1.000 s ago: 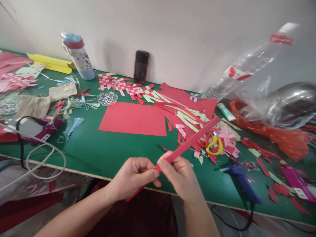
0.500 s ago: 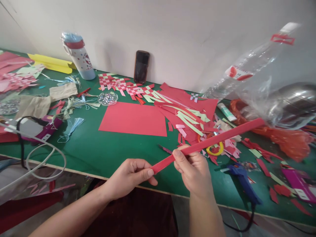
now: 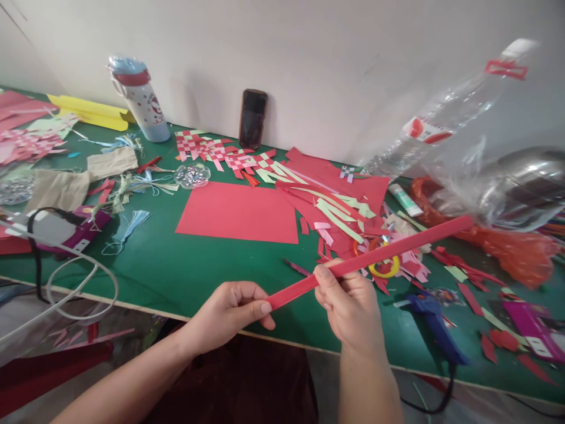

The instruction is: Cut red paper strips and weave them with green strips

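A long, narrow folded strip of red paper (image 3: 410, 240) slants up to the right above the table's front edge. My left hand (image 3: 241, 303) pinches its lower end between thumb and fingers. Further along, my right hand (image 3: 346, 297) grips the strip with the thumb on top, and the far end sticks out past it. Behind my hands a red paper sheet (image 3: 238, 213) lies flat on the green table (image 3: 194, 265). Partly covered by the strip are scissors with a yellow handle (image 3: 385, 268). A thin dark purple tool (image 3: 296, 267) lies just left of my right hand.
Woven paper pieces (image 3: 212, 153) and a phone (image 3: 253, 119) stand along the wall, near a patterned bottle (image 3: 145, 106). Paper scraps and a blue glue gun (image 3: 436, 327) lie at right, below a large plastic bottle (image 3: 441, 121). Tassels (image 3: 128, 229) and a white cable (image 3: 117, 288) are at left.
My left hand has shifted slightly left and my right hand slightly right along the red strip. Both still hold it, and the things on the table look the same.
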A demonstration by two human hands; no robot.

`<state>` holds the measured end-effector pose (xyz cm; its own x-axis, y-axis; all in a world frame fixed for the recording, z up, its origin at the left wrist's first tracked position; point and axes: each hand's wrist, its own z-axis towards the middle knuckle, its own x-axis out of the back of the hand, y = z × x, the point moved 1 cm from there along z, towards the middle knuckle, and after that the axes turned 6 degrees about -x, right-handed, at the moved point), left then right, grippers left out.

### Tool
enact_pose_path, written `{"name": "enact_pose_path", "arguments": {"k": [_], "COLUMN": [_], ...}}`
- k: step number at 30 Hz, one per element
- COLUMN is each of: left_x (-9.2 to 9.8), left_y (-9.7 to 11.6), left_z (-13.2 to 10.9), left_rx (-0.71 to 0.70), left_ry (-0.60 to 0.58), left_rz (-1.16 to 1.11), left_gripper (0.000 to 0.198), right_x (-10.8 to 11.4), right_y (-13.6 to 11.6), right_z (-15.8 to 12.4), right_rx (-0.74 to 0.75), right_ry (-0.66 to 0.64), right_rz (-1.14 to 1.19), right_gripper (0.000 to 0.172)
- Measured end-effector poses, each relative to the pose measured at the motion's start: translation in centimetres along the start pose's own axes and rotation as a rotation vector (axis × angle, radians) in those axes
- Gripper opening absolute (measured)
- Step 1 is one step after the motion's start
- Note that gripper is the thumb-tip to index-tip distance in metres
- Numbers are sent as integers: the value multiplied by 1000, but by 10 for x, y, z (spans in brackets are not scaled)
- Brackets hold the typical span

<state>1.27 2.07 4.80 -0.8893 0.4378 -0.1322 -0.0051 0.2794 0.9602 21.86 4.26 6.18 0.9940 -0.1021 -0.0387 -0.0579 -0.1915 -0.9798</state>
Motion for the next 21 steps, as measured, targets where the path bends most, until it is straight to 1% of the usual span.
{"name": "enact_pose_path", "arguments": {"k": [4, 5, 7, 10, 11, 13, 15, 17, 19, 21], "left_x": [6, 9, 16, 29, 34, 44, 54, 64, 74, 85], "left_y": [3, 4, 5, 8, 9, 10, 13, 16, 19, 22], "left_z": [-2, -2, -4, -7, -8, -11, -14, -16, -17, -16], "left_rx": [-53, -53, -37, -4, 8, 42, 52, 57, 20, -18], "left_ry": [-20, -34, -63, -104, -113, -112, -107, -83, -56, 39], "left_rz": [149, 188, 267, 371, 402, 465, 513, 590, 693, 841], "left_gripper": [42, 41, 38, 37, 36, 34, 34, 35, 34, 30], "right_x": [2, 4, 11, 32, 41, 59, 75, 88, 95, 95], "right_y": [9, 10, 12, 10, 9, 8, 10, 16, 23, 29], "right_z": [0, -1, -1, -1, -1, -2, -5, -10, -17, -25], "right_rx": [16, 17, 23, 41, 41, 40, 38, 22, -11, -11], "right_ry": [20, 40, 119, 299, 344, 396, 409, 396, 351, 293], "right_rz": [36, 59, 131, 267, 294, 299, 250, 139, -83, -369], "right_gripper": [34, 34, 34, 35, 36, 36, 36, 36, 36, 36]}}
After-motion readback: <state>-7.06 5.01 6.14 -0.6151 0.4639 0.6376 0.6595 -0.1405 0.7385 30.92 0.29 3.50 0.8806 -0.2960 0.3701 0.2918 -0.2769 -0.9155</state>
